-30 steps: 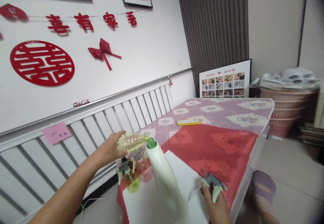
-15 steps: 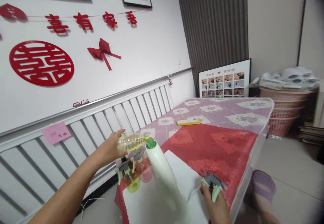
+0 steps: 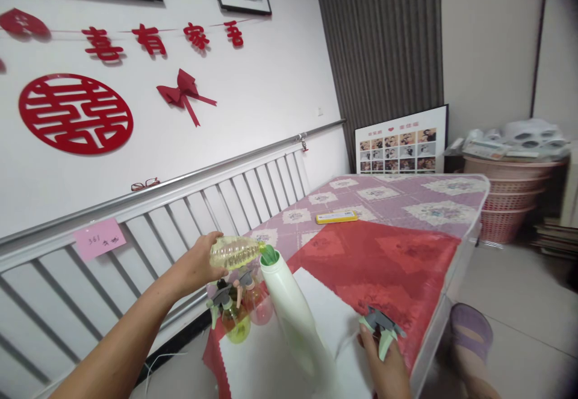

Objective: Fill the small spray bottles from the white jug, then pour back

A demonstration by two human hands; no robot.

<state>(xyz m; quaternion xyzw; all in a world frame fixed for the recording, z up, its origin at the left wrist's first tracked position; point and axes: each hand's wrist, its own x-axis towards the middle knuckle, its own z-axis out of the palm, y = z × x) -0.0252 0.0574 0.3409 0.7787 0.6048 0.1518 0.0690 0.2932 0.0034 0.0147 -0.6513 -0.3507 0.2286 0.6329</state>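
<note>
My left hand (image 3: 204, 262) is closed round a clear, ribbed spray bottle body (image 3: 237, 251) with a yellow-green tint, tipped onto its side. Its neck meets the open mouth of a tall pale green bottle (image 3: 293, 309). Something green shows inside that mouth; I cannot tell whether it is a funnel or liquid. The lower end of the tall bottle is blurred. My right hand (image 3: 383, 360) grips a grey and green trigger spray head (image 3: 382, 327) at the lower right. Below my left hand stand a yellow spray bottle (image 3: 235, 322) and a pink spray bottle (image 3: 258, 304).
A white sheet (image 3: 253, 360) and a red cloth (image 3: 397, 260) lie on the floral mattress (image 3: 383, 193). A yellow-edged flat case (image 3: 336, 217) rests farther back. White railings (image 3: 253, 188) run along the left; stacked pink baskets (image 3: 506, 206) stand at the right.
</note>
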